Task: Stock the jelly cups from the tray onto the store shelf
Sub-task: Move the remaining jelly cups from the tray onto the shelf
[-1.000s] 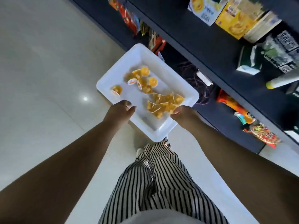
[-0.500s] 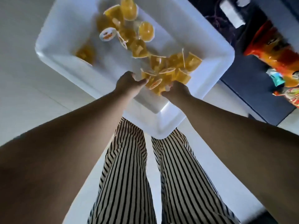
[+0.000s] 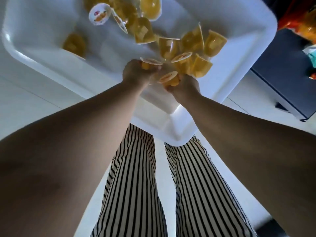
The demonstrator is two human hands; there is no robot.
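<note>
- Gripping a jelly cup (image 3: pixel 149 65), the left hand (image 3: pixel 136 75) curls round it inside the white tray (image 3: pixel 239 53).
- Right hand (image 3: pixel 185 86) clamps another cup (image 3: pixel 170 80).
- Loose cups (image 3: pixel 196 47) lie toward 12 o'clock.

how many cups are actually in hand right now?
2. One cup in the left hand, one cup in the right hand, both over the tray. More may be hidden in the palms.

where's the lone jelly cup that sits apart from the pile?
Head view, upper left: the lone orange jelly cup lies inside the white plastic tray, by its left wall, apart from the pile.
</note>
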